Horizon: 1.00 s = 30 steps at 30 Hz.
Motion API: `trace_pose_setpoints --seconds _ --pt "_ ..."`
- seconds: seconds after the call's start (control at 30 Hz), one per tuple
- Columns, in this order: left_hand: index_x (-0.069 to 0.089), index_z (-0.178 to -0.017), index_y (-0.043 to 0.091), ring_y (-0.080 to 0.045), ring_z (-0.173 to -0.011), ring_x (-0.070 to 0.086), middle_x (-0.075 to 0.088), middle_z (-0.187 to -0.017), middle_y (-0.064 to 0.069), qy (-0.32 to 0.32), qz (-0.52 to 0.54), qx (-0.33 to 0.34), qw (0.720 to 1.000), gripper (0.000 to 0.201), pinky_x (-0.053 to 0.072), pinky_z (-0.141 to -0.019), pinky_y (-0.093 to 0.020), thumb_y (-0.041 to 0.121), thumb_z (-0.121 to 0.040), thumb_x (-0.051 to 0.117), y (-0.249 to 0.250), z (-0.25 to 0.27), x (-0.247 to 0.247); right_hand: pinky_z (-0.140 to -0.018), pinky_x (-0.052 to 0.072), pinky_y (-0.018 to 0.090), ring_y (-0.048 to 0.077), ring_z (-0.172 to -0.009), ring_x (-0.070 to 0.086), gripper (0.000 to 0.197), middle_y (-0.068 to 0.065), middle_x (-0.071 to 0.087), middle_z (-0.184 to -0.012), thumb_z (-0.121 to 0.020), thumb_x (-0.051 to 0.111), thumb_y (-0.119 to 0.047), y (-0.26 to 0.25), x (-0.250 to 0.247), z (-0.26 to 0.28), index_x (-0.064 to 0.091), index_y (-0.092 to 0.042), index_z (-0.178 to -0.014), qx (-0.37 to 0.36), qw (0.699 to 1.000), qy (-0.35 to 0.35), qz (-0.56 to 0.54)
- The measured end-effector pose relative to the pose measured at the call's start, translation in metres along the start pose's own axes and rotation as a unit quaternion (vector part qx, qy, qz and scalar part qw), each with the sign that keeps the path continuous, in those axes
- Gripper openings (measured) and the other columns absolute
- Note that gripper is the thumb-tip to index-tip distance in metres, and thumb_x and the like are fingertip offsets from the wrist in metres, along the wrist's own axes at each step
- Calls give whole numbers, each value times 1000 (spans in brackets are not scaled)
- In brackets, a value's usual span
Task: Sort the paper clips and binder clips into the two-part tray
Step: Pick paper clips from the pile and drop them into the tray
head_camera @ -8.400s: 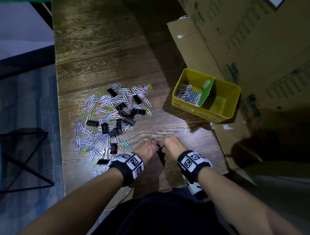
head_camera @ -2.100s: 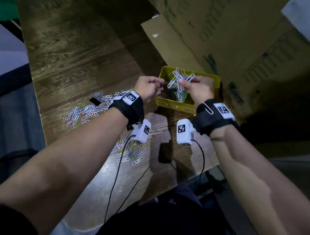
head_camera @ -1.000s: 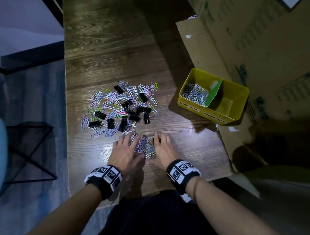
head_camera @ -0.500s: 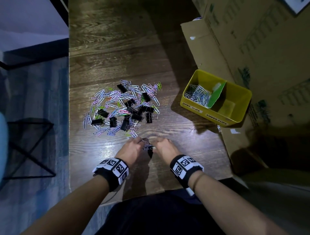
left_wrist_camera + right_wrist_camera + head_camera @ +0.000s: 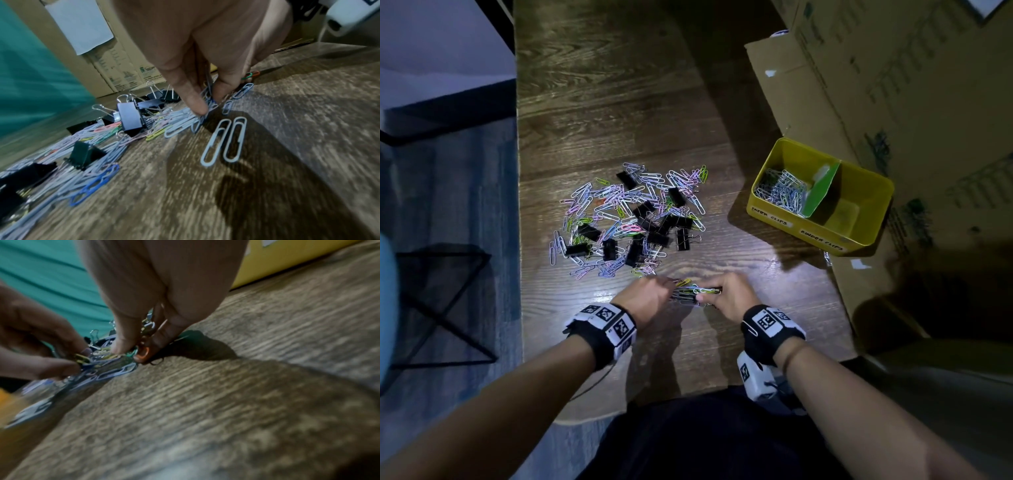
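Observation:
A loose heap of coloured paper clips mixed with black binder clips lies mid-table. Near the table's front edge, my left hand and right hand meet over a small bunch of paper clips. In the left wrist view, the left hand pinches blue clips. In the right wrist view, the right hand pinches clips, one of them orange. The yellow two-part tray stands to the right, with paper clips in its left part beside a green divider.
Large cardboard boxes rise behind and right of the tray. Two pale paper clips lie apart from the heap near my left hand. The table's left edge drops to a floor with a black wire stand.
A second ago both hands lay flat, raking clips toward me. Since then the fingers have curled and closed on the gathered bunch. The heap and tray have not moved.

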<state>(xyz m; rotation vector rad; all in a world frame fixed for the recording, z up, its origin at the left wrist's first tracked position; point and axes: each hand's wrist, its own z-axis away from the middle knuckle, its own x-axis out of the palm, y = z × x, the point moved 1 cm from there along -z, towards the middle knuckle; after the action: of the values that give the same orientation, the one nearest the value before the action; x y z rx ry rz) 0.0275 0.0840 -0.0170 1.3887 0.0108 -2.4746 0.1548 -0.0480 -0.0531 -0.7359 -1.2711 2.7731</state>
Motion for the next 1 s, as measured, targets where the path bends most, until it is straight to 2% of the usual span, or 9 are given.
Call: trace_pose_setpoints --seconds 0.1,0.23,0.33,0.4,0.47,0.67,0.77,0.87,1.0 --pt "58 -104 8 -29 -92 62 63 -104 -11 42 71 2 997 21 48 -79 -37 16 -91 43 -11 3 2 -97 43 24 14 -104 62 32 3 68 -115 -78 76 -17 2 -3 2 71 -11 -109 4 998 11 -58" --pt "70 -86 13 -19 -68 66 71 -79 -4 133 208 -9 969 28 52 -62 -25 27 -76 48 -23 10 -5 -81 50 20 3 -84 64 31 12 70 -108 -76 77 -7 8 -6 2 71 -5 -106 9 981 50 -187" --pt "71 -84 19 3 -55 58 68 -69 7 152 341 -76 925 9 47 -59 -15 16 -76 71 -28 16 -17 -77 52 17 -7 -71 62 33 16 70 -106 -74 76 -2 11 -16 4 69 -3 -107 21 956 83 -281" --pt "69 -78 24 3 -48 55 65 -59 13 144 418 -114 890 13 43 -55 -10 15 -73 77 -32 17 -24 -85 53 26 -4 -75 64 33 16 70 -105 -73 77 -2 9 -27 8 69 -4 -106 15 945 108 -307" --pt "68 -75 24 -2 -49 56 67 -57 12 144 495 -126 848 16 44 -54 -14 14 -71 79 -35 17 -35 -88 52 26 -4 -78 65 35 14 70 -105 -72 77 -1 7 -38 12 69 -5 -106 2 938 135 -321" --pt "68 -72 10 -5 -49 61 69 -59 1 144 614 -35 775 14 48 -47 -13 1 -63 74 -26 5 -103 -85 51 17 -4 -81 66 35 6 70 -100 -74 74 3 -4 -69 31 66 -9 -106 -20 906 208 -367" --pt "70 -69 14 -12 -51 64 68 -58 -1 134 648 37 749 13 54 -53 -22 5 -61 73 -10 -19 -142 -86 55 27 10 -91 68 36 3 71 -102 -76 71 5 -15 -86 39 65 -4 -110 -36 885 232 -402" --pt "72 -66 15 -13 -52 65 68 -57 0 124 672 98 723 14 58 -59 -26 1 -63 71 12 -55 -173 -68 54 15 -1 -76 66 36 -16 72 -84 -75 70 4 -27 -105 41 65 -9 -109 -64 864 272 -420" --pt "62 -74 -1 -15 -53 65 66 -61 -8 121 672 89 725 13 56 -56 -23 -13 -72 67 44 -112 -193 -82 53 21 1 -78 66 29 -15 73 -82 -73 74 -5 -43 -131 37 70 -16 -99 -82 832 333 -436"
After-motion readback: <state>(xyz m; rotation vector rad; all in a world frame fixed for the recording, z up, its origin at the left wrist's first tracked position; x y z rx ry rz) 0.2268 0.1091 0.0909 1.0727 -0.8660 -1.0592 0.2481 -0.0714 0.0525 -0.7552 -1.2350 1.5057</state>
